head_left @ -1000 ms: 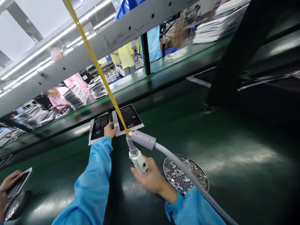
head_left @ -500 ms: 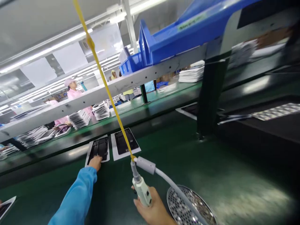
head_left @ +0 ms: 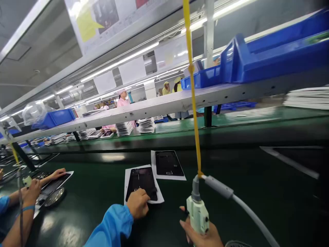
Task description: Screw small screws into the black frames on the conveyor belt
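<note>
My left hand (head_left: 138, 203), in a blue sleeve, rests with curled fingers on the near edge of a black panel on a white sheet (head_left: 143, 183) lying on the green belt. A second panel on a white sheet (head_left: 167, 164) lies just behind it to the right. My right hand (head_left: 202, 235) grips a white electric screwdriver (head_left: 197, 212) held upright. A yellow cord (head_left: 193, 96) hangs it from above, and a grey cable (head_left: 246, 212) leaves it to the right.
The green conveyor belt (head_left: 246, 178) runs left to right. A grey shelf (head_left: 164, 103) above carries blue bins (head_left: 259, 58). A co-worker's hands (head_left: 36, 187) work on a panel at the left beside a round metal dish (head_left: 52, 198). Other workers stand behind stacked panels (head_left: 123, 128).
The view has tilted up and swung. My left hand has drawn the nearer panel toward me, apart from the second one. The screw dish by my right hand has dropped almost out of view.
</note>
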`<state>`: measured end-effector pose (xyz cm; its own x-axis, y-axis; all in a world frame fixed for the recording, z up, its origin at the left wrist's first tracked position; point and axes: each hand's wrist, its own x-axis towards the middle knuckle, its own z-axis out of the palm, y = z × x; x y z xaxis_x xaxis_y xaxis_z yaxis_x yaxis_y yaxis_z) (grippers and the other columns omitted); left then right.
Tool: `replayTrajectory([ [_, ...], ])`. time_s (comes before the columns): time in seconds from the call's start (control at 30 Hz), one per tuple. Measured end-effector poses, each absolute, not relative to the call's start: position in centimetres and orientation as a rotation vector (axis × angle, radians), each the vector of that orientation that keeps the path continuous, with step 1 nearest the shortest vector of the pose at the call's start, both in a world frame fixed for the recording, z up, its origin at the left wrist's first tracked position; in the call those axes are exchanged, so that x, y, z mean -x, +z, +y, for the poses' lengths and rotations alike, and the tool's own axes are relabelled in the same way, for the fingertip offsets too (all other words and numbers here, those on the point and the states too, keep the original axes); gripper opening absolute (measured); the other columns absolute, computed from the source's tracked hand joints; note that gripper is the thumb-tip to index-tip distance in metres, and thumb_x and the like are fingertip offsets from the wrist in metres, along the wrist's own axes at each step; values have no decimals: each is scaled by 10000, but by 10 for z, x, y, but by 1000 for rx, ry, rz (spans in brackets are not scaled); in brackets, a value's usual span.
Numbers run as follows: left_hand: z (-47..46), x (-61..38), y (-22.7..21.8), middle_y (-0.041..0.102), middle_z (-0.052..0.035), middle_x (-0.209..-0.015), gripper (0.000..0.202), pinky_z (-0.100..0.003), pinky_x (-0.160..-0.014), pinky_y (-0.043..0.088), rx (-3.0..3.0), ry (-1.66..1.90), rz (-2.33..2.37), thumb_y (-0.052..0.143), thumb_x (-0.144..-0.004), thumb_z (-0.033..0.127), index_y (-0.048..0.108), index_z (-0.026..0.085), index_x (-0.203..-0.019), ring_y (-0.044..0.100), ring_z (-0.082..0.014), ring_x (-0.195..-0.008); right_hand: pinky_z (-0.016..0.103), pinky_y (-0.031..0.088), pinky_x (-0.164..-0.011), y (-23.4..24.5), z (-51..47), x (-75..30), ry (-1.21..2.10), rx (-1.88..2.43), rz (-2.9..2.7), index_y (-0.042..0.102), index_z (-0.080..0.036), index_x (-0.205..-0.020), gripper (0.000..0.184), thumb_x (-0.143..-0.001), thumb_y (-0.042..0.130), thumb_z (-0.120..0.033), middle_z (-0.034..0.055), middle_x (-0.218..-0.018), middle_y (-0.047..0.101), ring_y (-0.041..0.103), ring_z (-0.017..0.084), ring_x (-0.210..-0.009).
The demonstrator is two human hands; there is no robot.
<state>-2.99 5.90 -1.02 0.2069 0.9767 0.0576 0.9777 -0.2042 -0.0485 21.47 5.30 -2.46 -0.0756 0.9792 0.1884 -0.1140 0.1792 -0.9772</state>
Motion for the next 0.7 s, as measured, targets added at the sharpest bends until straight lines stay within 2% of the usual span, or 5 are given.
replayTrajectory([
  [0.17, -18, -11, -23, 644, -83, -911, 234, -323, -702, 498, 2506, -122, -1761, 532, -723, 107, 650, 186, -910, 594, -212, -834, 401, 599, -688, -5, 56, -230, 1268, 799, -1253, 584, -167, -1102, 618, -588, 817, -420, 77, -832, 724, 716, 254, -745],
  [0.33, -76, -40, -23, 656, -91, -913, 234, -325, -716, 494, 2709, 3, -1745, 507, -778, 142, 670, 170, -943, 602, -222, -861, 452, 599, -787, 3, 57, -240, 1295, 762, -1250, 503, -200, -1218, 712, -607, 836, -346, 128, -1092, 705, 731, 241, -827],
  [0.47, -85, -29, -12, 689, -52, -928, 232, -286, -782, 498, 2897, -195, -1939, 578, -802, 268, 693, 214, -996, 631, -196, -888, 396, 611, -658, 6, 54, -241, 1388, 819, -1248, 505, -165, -1207, 706, -615, 826, -378, 79, -863, 742, 719, 210, -653],
  [0.57, -68, 0, -4, 708, -59, -987, 278, -293, -838, 493, 2495, -440, -2403, 553, -847, 396, 696, 206, -990, 651, -201, -922, 285, 536, -501, 9, 50, -238, 1369, 894, -1265, 541, -130, -1126, 634, -612, 816, -380, 2, -632, 682, 627, 147, -472],
  [0.7, -37, 40, -10, 638, -145, -1202, 676, -394, -884, 487, 1539, -472, -2852, 539, -789, 615, 550, 127, -1255, 620, -299, -1067, 236, 420, -410, 10, 50, -233, 1391, 879, -1322, 585, -126, -996, 486, -644, 773, -404, -78, -455, 520, 491, 102, -383],
])
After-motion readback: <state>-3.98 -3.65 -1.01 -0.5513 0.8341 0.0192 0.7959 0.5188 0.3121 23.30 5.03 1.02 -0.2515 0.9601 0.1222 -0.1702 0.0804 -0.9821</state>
